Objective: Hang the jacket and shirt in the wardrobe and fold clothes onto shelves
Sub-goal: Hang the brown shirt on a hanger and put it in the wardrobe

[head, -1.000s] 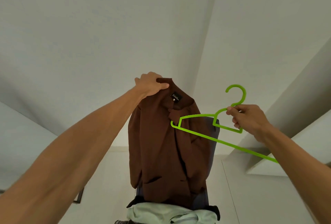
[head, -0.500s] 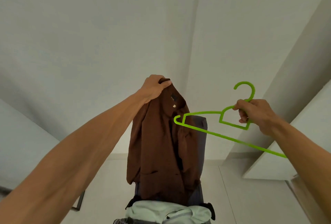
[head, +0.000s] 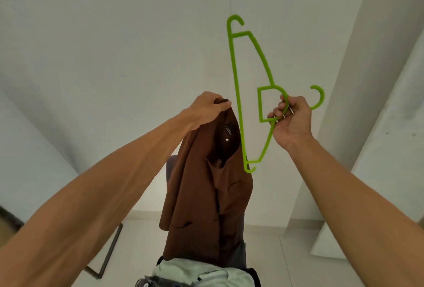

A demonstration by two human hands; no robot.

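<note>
1. The left hand [head: 210,109] is raised, its fingers and thumb pinching the collar of a brown collared fabric garment [head: 206,195], which hangs straight down in the air from that grip.
2. The right hand [head: 292,119] curls its fingers round the neck of a bright green plastic hanger [head: 236,94], just beside the hook.
3. The hanger stands almost on end, one arm tip high and the other low beside the garment's collar. Whether they touch cannot be told.
4. Pale green clothing [head: 195,273] lies heaped below the garment's hem.
</note>
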